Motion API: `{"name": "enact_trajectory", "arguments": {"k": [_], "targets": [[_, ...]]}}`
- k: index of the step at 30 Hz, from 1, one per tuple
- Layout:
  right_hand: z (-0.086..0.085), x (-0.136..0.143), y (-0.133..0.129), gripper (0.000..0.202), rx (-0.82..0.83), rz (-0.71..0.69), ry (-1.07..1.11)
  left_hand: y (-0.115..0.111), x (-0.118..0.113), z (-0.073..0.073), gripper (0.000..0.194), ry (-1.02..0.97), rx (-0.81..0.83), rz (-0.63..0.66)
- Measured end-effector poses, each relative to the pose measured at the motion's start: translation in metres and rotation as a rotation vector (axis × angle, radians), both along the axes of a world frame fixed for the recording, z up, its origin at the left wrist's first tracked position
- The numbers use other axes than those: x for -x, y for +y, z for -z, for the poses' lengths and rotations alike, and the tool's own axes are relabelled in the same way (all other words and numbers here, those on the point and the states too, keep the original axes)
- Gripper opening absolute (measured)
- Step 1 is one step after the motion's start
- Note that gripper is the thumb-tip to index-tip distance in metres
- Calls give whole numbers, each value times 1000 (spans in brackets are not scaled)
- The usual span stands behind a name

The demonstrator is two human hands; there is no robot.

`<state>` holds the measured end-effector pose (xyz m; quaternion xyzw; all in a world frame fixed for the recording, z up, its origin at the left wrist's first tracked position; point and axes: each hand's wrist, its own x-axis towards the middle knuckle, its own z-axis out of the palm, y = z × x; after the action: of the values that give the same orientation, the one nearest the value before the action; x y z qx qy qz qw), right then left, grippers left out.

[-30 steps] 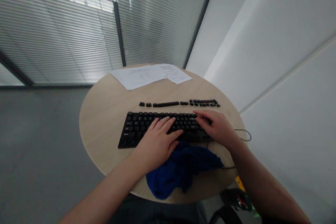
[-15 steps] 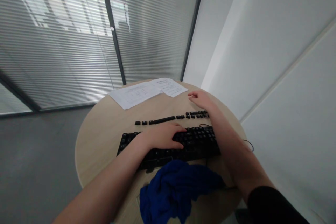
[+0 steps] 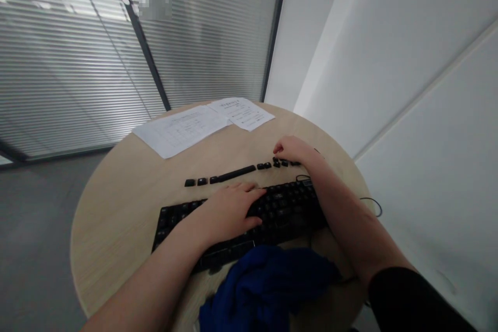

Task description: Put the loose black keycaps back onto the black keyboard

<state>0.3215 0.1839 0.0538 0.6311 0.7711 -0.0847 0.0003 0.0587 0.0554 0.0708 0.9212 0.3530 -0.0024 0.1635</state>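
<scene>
A black keyboard (image 3: 282,207) lies on the round wooden table, with my left hand (image 3: 229,212) resting across its middle, fingers apart and holding nothing. Behind the keyboard runs a row of loose black keycaps (image 3: 202,181), including a long spacebar key (image 3: 237,173). My right hand (image 3: 290,149) is over the right end of that row, fingers curled down at a small keycap (image 3: 275,161); whether it grips one is hidden. A crumpled blue cloth (image 3: 264,285) sits at the keyboard's near edge.
Printed paper sheets (image 3: 179,128) lie at the back of the round table (image 3: 105,218). A thin black cable (image 3: 373,200) loops past the right table edge. A white wall (image 3: 428,166) stands close on the right, and a glass partition with blinds (image 3: 78,62) rises behind.
My right hand has come down and nearer to the keycap row, and its fingers have curled. My left hand stays on the keyboard. The camera view has shifted a little.
</scene>
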Motion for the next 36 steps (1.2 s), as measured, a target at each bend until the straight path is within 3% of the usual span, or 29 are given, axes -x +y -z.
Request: {"name": "enact_trajectory", "arguments": {"k": [9, 22, 26, 30, 33, 36], "targets": [[2, 0, -2, 21, 54, -29, -11, -1, -2, 5, 65, -14, -3, -16], [2, 8, -2, 18, -41, -19, 34, -2, -13, 9, 76, -23, 14, -66], [-23, 2, -9, 20, -162, 10, 162, -1, -14, 11, 79, -28, 30, -76], [-62, -3, -30, 21, -340, 58, 545, 0, -15, 13, 78, -23, 14, -73], [-91, 2, -48, 26, -409, -3, 741, 1, -15, 12, 78, -5, 17, -68], [-116, 12, -68, 32, -427, -98, 744, 3, -13, 14, 79, -14, 20, -55]]}}
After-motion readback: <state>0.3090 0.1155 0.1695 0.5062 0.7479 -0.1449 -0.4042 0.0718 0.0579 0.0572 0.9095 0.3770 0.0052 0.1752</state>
